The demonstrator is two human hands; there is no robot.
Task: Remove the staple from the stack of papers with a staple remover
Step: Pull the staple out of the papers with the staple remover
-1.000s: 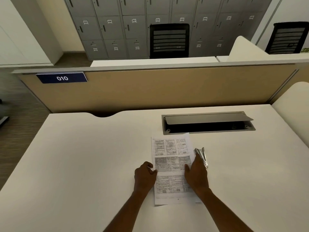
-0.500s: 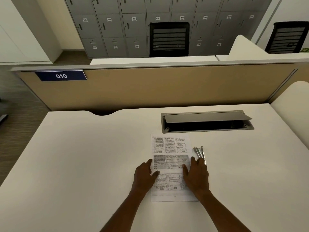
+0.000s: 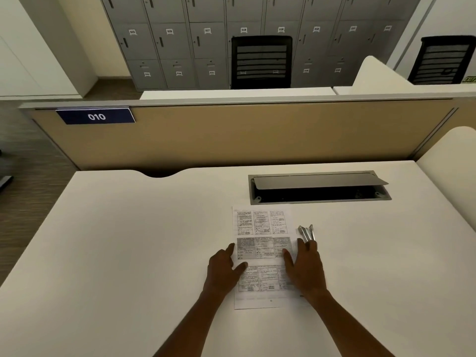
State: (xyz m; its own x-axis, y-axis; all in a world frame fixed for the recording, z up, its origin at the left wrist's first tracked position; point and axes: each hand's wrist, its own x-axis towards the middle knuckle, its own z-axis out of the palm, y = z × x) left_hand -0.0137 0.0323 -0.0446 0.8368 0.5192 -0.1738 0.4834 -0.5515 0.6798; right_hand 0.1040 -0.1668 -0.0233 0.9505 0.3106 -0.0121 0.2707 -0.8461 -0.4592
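on the stack of papers (image 3: 260, 225) our left hand (image 3: 226, 269) lies flat over the left edge, fingers straight and thumb spread, holding nothing; our right hand (image 3: 305, 269) lies flat over the right edge, fingers also straight, fingertips reaching the near end of the staple remover (image 3: 306, 233). we see that metal tool just right of the stack on the white desk (image 3: 128, 253). beyond the stack's far edge, a cable hatch (image 3: 319, 180) stands propped open.

Head view, looking down (steeply), desk (image 3: 128, 240) near
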